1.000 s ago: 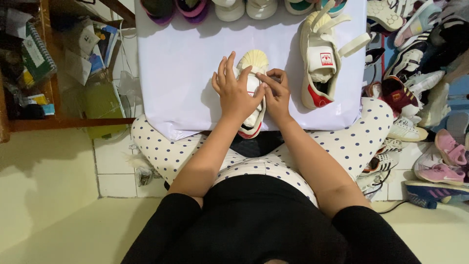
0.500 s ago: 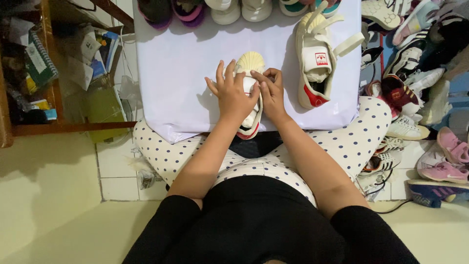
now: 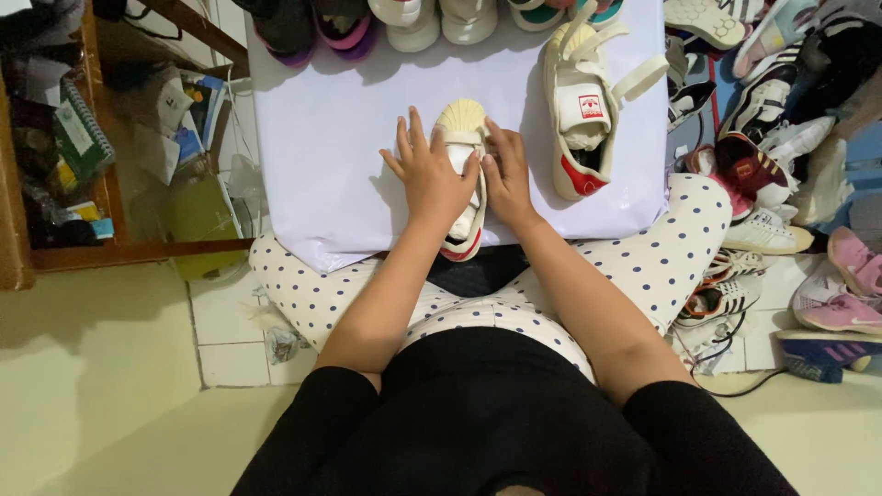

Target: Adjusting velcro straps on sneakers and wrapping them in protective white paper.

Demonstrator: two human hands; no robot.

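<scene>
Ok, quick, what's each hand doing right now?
Left hand: open, flat on the white shoe.
Right hand: fingers pressed against the same shoe's side; grip cannot be told.

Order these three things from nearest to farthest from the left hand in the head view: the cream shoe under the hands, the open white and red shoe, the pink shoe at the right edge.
1. Cream shoe: under the left hand, touching.
2. Open white and red shoe: to the right, on the white sheet.
3. Pink shoe: far right, on the floor.

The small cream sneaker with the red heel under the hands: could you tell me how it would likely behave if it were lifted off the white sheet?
The small cream sneaker with the red heel looks light, since it is small beside the left hand and right hand. Its ribbed toe cap looks stiff, so it would probably keep its shape. Lying flat on the white sheet, it seems unlikely to roll.
</scene>
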